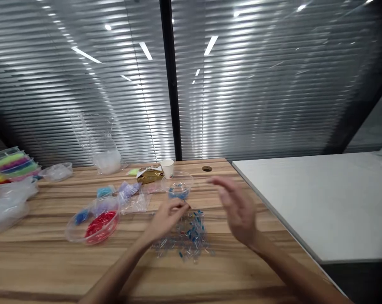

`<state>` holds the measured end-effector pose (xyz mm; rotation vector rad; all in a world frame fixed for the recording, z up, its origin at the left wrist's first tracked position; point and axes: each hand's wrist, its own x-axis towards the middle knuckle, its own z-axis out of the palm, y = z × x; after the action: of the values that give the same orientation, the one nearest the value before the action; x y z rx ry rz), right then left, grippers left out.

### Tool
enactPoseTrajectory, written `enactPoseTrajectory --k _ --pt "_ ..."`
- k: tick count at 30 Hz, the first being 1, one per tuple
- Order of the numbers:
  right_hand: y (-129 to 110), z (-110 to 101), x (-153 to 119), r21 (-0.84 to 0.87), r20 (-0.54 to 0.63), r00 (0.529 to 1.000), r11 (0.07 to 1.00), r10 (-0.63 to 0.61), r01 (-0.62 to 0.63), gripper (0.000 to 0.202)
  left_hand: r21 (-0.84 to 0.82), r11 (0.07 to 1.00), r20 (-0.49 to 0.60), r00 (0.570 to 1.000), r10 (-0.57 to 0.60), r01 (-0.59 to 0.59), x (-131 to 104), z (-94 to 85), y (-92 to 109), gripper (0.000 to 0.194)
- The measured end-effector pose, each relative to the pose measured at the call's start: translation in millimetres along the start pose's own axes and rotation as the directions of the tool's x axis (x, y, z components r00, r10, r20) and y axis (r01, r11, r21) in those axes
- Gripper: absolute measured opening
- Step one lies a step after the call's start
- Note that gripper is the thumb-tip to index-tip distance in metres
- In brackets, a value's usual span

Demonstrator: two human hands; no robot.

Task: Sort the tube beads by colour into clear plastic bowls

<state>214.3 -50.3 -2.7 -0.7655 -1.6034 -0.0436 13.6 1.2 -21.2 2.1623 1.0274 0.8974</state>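
Observation:
My left hand point(166, 217) is over the left side of a loose pile of small clear and blue tube-like pieces point(195, 233) on the table. Its fingers are pinched together, and whatever lies between the tips is too small to make out. Just beyond it stands a clear round bowl point(178, 180) with blue pieces at the bottom. To the right of the pile my right hand point(238, 211) is raised, smeared a little by motion. Its fingers are stretched out and nothing shows in them.
Left on the wooden table point(45, 261) sit clear bowls with red pieces point(100, 223) and blue pieces point(81, 216). Behind are plastic bags point(135, 202), a gold packet point(150, 174), a paper cup point(167, 168) and a cable hole point(206, 169). A white table point(298, 198) adjoins right.

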Motion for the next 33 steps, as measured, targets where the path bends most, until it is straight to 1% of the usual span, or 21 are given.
enactPoseTrajectory --k 1,2,3,4,5,6,8,10,14,18,21,26,33 --pt "5 7 -6 0.002 0.055 0.998 1.000 -0.006 0.006 0.024 0.042 0.999 0.074 0.997 -0.008 0.005 0 10.7 -6 0.027" --pt "11 15 -13 0.005 0.128 0.992 1.000 -0.010 0.010 0.021 0.086 0.996 0.083 0.997 -0.007 0.000 -1 19.6 -13 0.028" --pt "17 22 -20 -0.001 0.229 0.973 1.000 -0.007 0.007 0.018 0.116 0.993 0.110 0.994 0.014 -0.027 -2 26.2 -19 0.026" --pt "23 29 -28 -0.001 0.330 0.944 1.000 0.004 -0.004 0.017 0.138 0.989 0.134 0.990 0.038 -0.057 -4 30.4 -24 0.023" --pt "28 35 -36 -0.012 0.423 0.905 0.999 0.036 -0.034 0.015 0.163 0.984 0.149 0.988 0.051 -0.075 -5 32.3 -28 0.021" --pt "33 39 -43 -0.029 0.487 0.871 0.998 0.065 -0.058 0.014 0.183 0.979 0.167 0.984 0.064 -0.095 -7 32.4 -32 0.019" --pt "39 43 -53 -0.073 0.555 0.823 0.992 0.123 -0.099 0.012 0.209 0.972 0.191 0.979 0.070 -0.111 -9 29.3 -35 0.017" --pt "43 42 -58 -0.108 0.582 0.796 0.986 0.166 -0.126 0.012 0.205 0.972 0.212 0.975 0.069 -0.113 -11 25.0 -36 0.018" --pt "48 38 -59 -0.144 0.605 0.764 0.975 0.224 -0.171 0.012 0.185 0.978 0.233 0.971 0.050 -0.095 -13 20.5 -35 0.014" --pt "51 38 -60 -0.114 0.651 0.727 0.975 0.219 -0.192 0.013 0.183 0.981 0.242 0.970 0.019 -0.065 -14 21.4 -35 0.011" --pt "52 38 -61 -0.112 0.668 0.710 0.973 0.224 -0.202 0.013 0.181 0.981 0.247 0.969 0.018 -0.064 -14 22.5 -35 0.011" --pt "52 36 -60 -0.160 0.688 0.676 0.964 0.264 -0.213 0.012 0.198 0.977 0.256 0.967 0.024 -0.076 -14 22.6 -34 0.012" --pt "50 35 -57 -0.159 0.693 0.658 0.953 0.295 -0.259 0.008 0.242 0.967 0.248 0.969 0.019 -0.081 -15 25.3 -32 0.014"
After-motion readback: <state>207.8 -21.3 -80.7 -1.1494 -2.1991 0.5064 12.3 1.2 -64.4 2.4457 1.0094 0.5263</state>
